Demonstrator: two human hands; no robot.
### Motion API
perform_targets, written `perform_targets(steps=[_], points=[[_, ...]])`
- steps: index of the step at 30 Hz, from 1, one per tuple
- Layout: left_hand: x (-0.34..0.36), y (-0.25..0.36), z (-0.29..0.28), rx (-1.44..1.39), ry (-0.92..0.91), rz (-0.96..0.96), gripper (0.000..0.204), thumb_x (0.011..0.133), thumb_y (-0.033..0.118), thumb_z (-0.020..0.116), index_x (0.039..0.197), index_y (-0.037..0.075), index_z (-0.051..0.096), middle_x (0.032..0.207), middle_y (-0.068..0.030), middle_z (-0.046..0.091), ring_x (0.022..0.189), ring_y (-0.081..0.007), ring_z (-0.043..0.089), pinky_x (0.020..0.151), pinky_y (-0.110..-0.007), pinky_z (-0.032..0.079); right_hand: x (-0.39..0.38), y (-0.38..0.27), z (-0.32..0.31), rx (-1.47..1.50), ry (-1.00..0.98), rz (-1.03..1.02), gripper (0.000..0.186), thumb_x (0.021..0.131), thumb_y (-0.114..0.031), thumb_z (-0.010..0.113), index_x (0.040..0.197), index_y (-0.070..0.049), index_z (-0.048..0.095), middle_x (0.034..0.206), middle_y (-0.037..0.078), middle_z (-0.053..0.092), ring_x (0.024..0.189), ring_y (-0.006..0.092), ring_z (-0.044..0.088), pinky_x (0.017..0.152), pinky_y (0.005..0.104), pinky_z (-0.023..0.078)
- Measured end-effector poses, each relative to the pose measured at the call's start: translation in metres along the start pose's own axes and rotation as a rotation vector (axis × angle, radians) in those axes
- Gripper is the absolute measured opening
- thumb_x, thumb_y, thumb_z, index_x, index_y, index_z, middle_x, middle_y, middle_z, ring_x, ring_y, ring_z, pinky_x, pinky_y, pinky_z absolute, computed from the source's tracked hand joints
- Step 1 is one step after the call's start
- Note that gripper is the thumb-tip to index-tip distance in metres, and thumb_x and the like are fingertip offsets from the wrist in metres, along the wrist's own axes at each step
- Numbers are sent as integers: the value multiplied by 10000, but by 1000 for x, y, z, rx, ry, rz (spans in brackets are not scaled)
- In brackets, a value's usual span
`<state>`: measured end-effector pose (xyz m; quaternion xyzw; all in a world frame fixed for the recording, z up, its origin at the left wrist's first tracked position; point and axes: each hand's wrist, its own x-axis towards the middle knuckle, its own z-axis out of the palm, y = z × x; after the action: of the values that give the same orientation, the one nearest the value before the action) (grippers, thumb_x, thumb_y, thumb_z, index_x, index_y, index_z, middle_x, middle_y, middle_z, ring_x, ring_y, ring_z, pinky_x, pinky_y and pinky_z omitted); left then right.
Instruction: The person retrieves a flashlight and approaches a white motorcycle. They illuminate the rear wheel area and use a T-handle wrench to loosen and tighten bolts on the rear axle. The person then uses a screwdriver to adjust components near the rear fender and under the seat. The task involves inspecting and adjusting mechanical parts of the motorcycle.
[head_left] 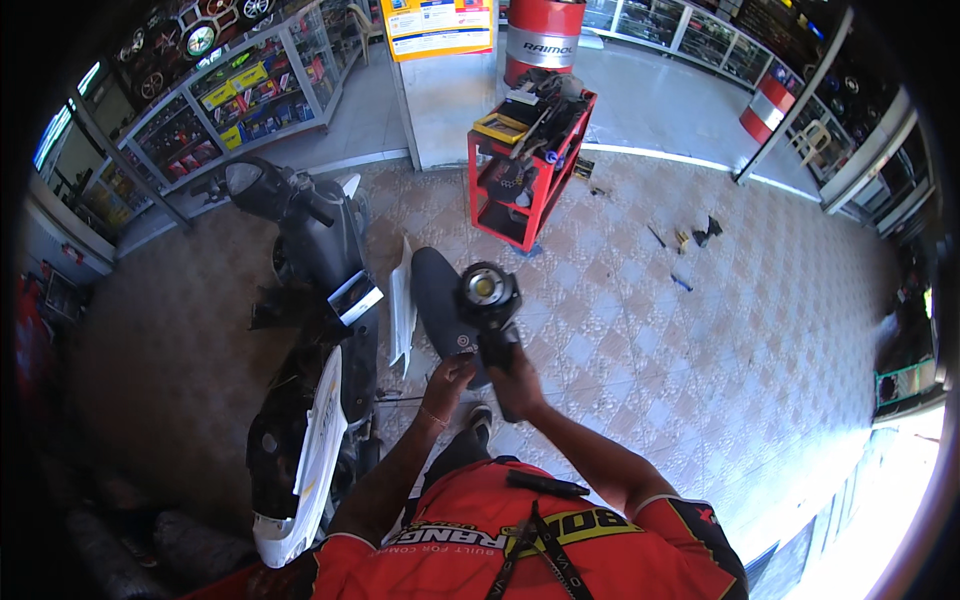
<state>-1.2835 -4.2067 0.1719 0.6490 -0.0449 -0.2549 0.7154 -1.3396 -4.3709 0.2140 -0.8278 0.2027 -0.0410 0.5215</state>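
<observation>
My right hand is wrapped round the handle of a black pistol-grip power tool, raised in front of me. The tool's round head, with a metal ring and a yellowish centre, faces up. Just left of it, my left hand has its fingers drawn together; what they hold, if anything, I cannot make out. Below the hands lies a long black scooter seat, partly hidden by the tool. Beside it is a white body panel. On my left stands a partly stripped scooter.
A red tool cart with tools on top stands ahead. Loose parts, including a dark piece and a blue item, lie on the tiled floor. A red and white drum and glass display cases stand beyond.
</observation>
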Motion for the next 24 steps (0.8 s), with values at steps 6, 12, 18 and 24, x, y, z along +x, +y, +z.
perform_targets(steps=[6, 12, 18, 24], points=[[78, -25, -49, -142, 77, -208, 755, 892, 156, 714, 1484, 143, 245, 848, -64, 597, 685, -103, 550, 562, -260, 427, 134, -9, -90, -37, 52, 161, 417, 817, -301, 736, 1100, -15, 629, 879, 161, 710, 746, 257, 704, 663, 392, 555], [117, -61, -98, -65, 274, -498, 841, 861, 230, 753, 1494, 223, 199, 852, -53, 599, 679, -135, 595, 599, -275, 500, 290, -40, -159, -124, 99, 167, 416, 831, -332, 732, 1084, -12, 649, 806, 131, 703, 606, 200, 677, 543, 356, 534], [141, -95, -117, -170, 531, -660, 873, 856, 238, 760, 1497, 266, 169, 818, -52, 571, 624, -148, 586, 550, -301, 509, 517, -58, -194, -234, 12, 112, 416, 827, -357, 744, 1052, -26, 630, 769, 107, 669, 527, 179, 632, 483, 331, 509], [150, -95, -89, -248, 845, -850, 1002, 841, 224, 773, 1531, 301, 51, 806, -71, 550, 603, -158, 570, 505, -324, 490, 759, -49, -184, -413, -149, -53, 507, 801, -398, 747, 1111, -19, 617, 899, 190, 690, 758, 315, 686, 672, 424, 527]])
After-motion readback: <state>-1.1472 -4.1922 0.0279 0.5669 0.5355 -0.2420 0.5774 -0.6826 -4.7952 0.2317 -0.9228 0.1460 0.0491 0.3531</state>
